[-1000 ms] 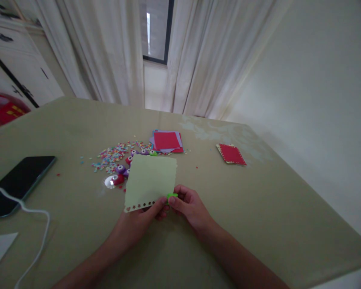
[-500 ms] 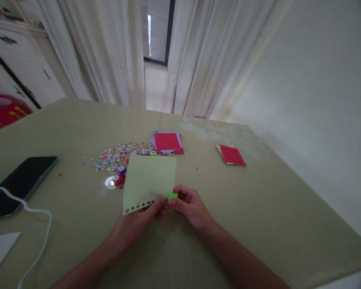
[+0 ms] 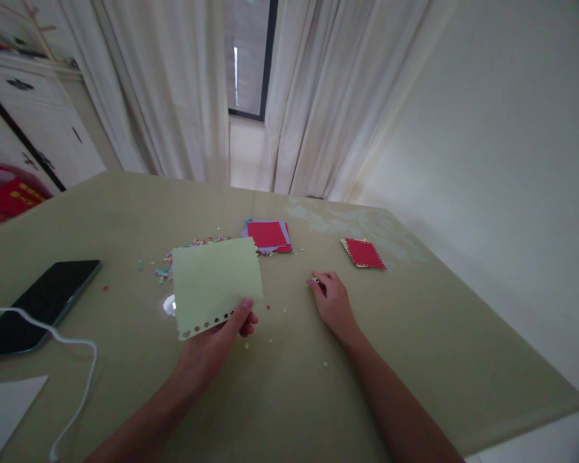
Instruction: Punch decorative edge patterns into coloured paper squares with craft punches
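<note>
My left hand (image 3: pixel 220 339) pinches the lower right corner of a pale green paper sheet (image 3: pixel 215 280) and holds it tilted above the table (image 3: pixel 415 334). Small shapes are punched along the sheet's near edge. My right hand (image 3: pixel 335 303) rests on the table to the right, apart from the sheet. Its fingers are curled over a small thing at the fingertips that I cannot make out. Paper confetti (image 3: pixel 200 243) lies behind the sheet, mostly hidden by it.
A stack of coloured paper squares (image 3: pixel 267 235) lies beyond the sheet, and a red card with a punched border (image 3: pixel 363 253) at the far right. On the left lie a black phone (image 3: pixel 41 303), a white cable (image 3: pixel 74 376) and white paper (image 3: pixel 4 405).
My right hand let go of the sheet's corner and moved right and away onto the table. The green punch it held is no longer seen. My left hand shifted the sheet left.
</note>
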`<state>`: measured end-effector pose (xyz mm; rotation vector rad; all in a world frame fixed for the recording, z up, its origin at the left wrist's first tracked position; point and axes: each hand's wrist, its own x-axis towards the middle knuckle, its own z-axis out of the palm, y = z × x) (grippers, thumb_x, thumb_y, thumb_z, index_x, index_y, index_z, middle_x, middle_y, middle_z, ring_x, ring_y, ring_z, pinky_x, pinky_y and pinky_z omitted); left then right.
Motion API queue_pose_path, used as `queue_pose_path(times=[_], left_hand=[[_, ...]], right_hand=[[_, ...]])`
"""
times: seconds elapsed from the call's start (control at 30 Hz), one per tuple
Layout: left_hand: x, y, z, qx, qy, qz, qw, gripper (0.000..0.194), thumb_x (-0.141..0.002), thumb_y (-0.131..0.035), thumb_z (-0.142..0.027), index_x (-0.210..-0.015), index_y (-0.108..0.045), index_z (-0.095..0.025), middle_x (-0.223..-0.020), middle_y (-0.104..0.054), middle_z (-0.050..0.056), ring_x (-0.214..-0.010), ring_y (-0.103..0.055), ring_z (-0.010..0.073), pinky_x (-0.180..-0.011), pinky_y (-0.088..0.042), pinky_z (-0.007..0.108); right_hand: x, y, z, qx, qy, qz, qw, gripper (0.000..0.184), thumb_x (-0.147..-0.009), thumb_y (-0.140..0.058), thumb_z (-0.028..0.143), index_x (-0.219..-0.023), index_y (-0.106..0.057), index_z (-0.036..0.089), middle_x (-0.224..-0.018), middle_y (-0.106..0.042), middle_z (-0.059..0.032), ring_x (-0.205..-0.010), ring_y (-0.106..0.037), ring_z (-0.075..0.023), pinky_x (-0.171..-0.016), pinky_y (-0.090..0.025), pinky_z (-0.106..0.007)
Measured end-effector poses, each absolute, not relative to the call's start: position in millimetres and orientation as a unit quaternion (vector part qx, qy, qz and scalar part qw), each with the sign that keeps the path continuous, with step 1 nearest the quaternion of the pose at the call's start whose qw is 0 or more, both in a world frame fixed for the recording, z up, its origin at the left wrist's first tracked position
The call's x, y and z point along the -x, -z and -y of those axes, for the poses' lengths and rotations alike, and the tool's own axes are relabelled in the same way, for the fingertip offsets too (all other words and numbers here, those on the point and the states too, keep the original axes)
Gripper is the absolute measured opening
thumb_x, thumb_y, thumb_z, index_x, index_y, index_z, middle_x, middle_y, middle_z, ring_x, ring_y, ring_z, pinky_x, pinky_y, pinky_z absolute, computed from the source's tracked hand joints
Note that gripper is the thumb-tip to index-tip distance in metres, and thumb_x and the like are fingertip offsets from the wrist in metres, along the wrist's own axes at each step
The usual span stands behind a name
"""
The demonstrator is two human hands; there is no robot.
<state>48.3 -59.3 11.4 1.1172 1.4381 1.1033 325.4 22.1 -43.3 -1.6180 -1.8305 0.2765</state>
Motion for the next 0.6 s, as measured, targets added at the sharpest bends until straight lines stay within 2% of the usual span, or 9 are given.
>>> queue_pose_path(times=[0.07, 0.17, 0.3, 0.4, 0.47, 0.53, 0.6], left_hand=[[-45, -14, 58, -0.471, -0.455, -0.596, 0.464, 0.049, -0.085, -0.072, -0.068, -0.066, -0.075, -0.022, -0.068, -0.076, 0.004, -0.070, -0.073, 0.0230, -0.076, -0.057, 0.033], [-41, -16, 57, -0.481, -0.468, -0.596, 0.440, 0.053, -0.087, -0.066, -0.070, -0.065, -0.073, -0.023, -0.066, -0.074, 0.004, -0.069, -0.071, 0.0226, -0.074, -0.056, 0.032], [-40, -14, 59, -0.472, -0.491, -0.603, 0.415, 0.055, -0.083, -0.066, -0.074, -0.062, -0.070, -0.024, -0.063, -0.072, 0.003, -0.067, -0.070, 0.0239, -0.070, -0.055, 0.033], [-37, -11, 59, -0.464, -0.493, -0.621, 0.395, 0.055, -0.082, -0.064, -0.075, -0.061, -0.069, -0.025, -0.067, -0.075, 0.004, -0.075, -0.073, 0.0274, -0.076, -0.056, 0.036], [-33, -10, 58, -0.451, -0.481, -0.646, 0.383, 0.058, -0.084, -0.059, -0.077, -0.058, -0.066, -0.026, -0.076, -0.079, 0.006, -0.085, -0.074, 0.0306, -0.085, -0.055, 0.040], [-28, -9, 56, -0.431, -0.473, -0.671, 0.374, 0.061, -0.087, -0.054, -0.078, -0.055, -0.063, -0.027, -0.083, -0.082, 0.007, -0.093, -0.074, 0.0331, -0.093, -0.052, 0.043], [-24, -10, 55, -0.428, -0.479, -0.675, 0.363, 0.062, -0.088, -0.053, -0.077, -0.053, -0.062, -0.027, -0.082, -0.081, 0.006, -0.096, -0.074, 0.0339, -0.097, -0.051, 0.044]], right_hand=[[-324, 45, -24, 0.626, -0.090, 0.696, 0.339, 0.040, -0.102, -0.057, 0.037, -0.125, -0.075, 0.011, -0.109, -0.068, -0.0192, -0.103, -0.065, -0.0325, -0.100, -0.052, -0.050], [-313, 39, -20, 0.621, -0.023, 0.697, 0.357, 0.048, -0.102, -0.060, 0.041, -0.138, -0.067, 0.010, -0.120, -0.066, -0.0218, -0.114, -0.060, -0.0357, -0.107, -0.048, -0.054], [-274, 26, -14, 0.522, 0.003, 0.797, 0.305, 0.041, -0.106, -0.057, 0.032, -0.144, -0.063, 0.019, -0.131, -0.068, -0.0165, -0.120, -0.060, -0.0317, -0.111, -0.046, -0.050], [-238, 23, -19, 0.444, -0.022, 0.863, 0.240, 0.054, -0.105, -0.058, 0.027, -0.159, -0.049, 0.022, -0.159, -0.055, -0.0150, -0.138, -0.053, -0.0314, -0.118, -0.043, -0.049], [-219, 23, -26, 0.425, -0.037, 0.879, 0.213, 0.058, -0.105, -0.059, 0.027, -0.161, -0.044, 0.023, -0.167, -0.047, -0.0125, -0.141, -0.052, -0.0315, -0.118, -0.043, -0.049], [-211, 25, -29, 0.425, -0.056, 0.881, 0.202, 0.054, -0.104, -0.062, 0.026, -0.157, -0.050, 0.023, -0.165, -0.050, -0.0116, -0.139, -0.055, -0.0309, -0.116, -0.046, -0.048], [-213, 28, -25, 0.436, -0.069, 0.873, 0.209, 0.044, -0.102, -0.067, 0.025, -0.145, -0.061, 0.020, -0.157, -0.058, -0.0130, -0.136, -0.057, -0.0309, -0.116, -0.047, -0.048]])
